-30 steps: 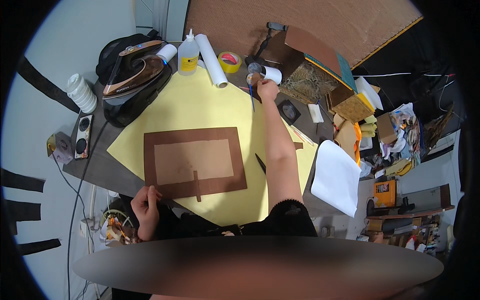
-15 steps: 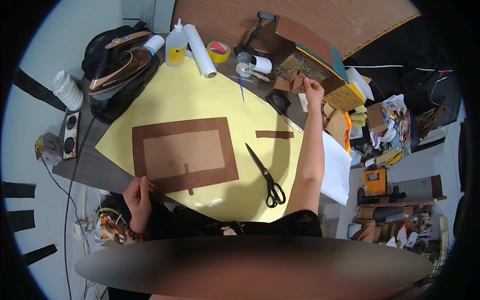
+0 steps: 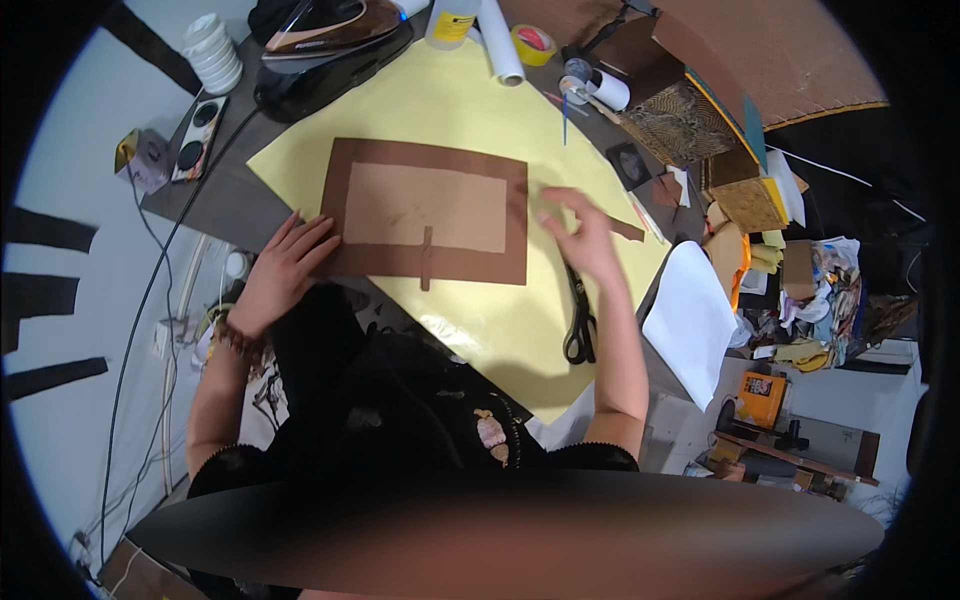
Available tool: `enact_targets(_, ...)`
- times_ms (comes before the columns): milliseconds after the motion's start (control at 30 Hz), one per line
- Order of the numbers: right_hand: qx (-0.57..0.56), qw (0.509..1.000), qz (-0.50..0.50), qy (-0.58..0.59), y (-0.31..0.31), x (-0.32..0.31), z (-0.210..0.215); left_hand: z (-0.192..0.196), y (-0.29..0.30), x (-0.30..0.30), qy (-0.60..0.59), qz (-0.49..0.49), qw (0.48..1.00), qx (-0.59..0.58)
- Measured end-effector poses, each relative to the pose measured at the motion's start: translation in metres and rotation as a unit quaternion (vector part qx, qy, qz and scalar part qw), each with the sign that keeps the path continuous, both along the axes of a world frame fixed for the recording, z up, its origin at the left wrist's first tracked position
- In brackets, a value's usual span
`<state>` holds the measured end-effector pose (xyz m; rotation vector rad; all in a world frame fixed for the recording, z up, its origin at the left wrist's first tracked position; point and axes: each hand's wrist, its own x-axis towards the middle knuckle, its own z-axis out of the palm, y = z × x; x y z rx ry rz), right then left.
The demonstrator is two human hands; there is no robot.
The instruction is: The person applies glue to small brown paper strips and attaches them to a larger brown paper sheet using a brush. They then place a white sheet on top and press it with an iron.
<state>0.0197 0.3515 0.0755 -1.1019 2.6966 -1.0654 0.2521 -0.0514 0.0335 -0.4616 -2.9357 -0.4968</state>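
Observation:
A brown paper frame with a lighter tan middle lies on a large yellow sheet. My left hand rests flat on the frame's lower left corner, fingers spread. My right hand hovers blurred just right of the frame, fingers apart, holding nothing that I can see. A thin brown paper strip lies past its fingers. Black scissors lie on the yellow sheet beside my right forearm.
An iron sits at the far left of the table, with a white roll, a tape roll and a glue bottle behind the sheet. Cardboard pieces and paper scraps crowd the right side. A white sheet overhangs the right edge.
My right hand has come back from the clutter at the far right to just beside the frame. My view has tipped down and closer. My left hand stays on the frame's corner.

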Motion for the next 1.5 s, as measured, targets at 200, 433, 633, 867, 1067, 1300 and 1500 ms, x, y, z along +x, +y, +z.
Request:
enact_targets(200,0.094,0.985,0.146,-0.011,-0.066,0.082,-0.004,0.007,-0.011,-0.005,0.025,-0.068,0.996,-0.045)
enact_targets(433,0.149,0.969,0.114,0.161,-0.073,0.093,-0.040,-0.014,-0.013,0.001,0.057,-0.075,0.994,-0.061)
enact_targets(633,0.158,0.906,0.164,0.356,-0.071,0.084,-0.063,-0.027,-0.011,0.004,0.073,-0.064,0.994,-0.047)
enact_targets(867,0.181,0.907,0.208,0.319,-0.071,0.078,-0.049,-0.006,-0.012,-0.007,0.066,-0.078,0.994,-0.046)
enact_targets(1067,0.049,0.996,-0.011,0.079,-0.074,0.009,-0.046,-0.013,-0.008,-0.013,0.106,-0.122,0.963,-0.214)
enact_targets(1300,0.098,0.991,-0.057,0.068,-0.067,-0.005,-0.065,-0.010,-0.012,-0.022,0.181,-0.201,0.919,-0.285)
enact_targets(1500,0.147,0.987,-0.037,0.056,-0.064,-0.012,-0.047,0.002,-0.007,-0.025,0.202,-0.262,0.880,-0.342)
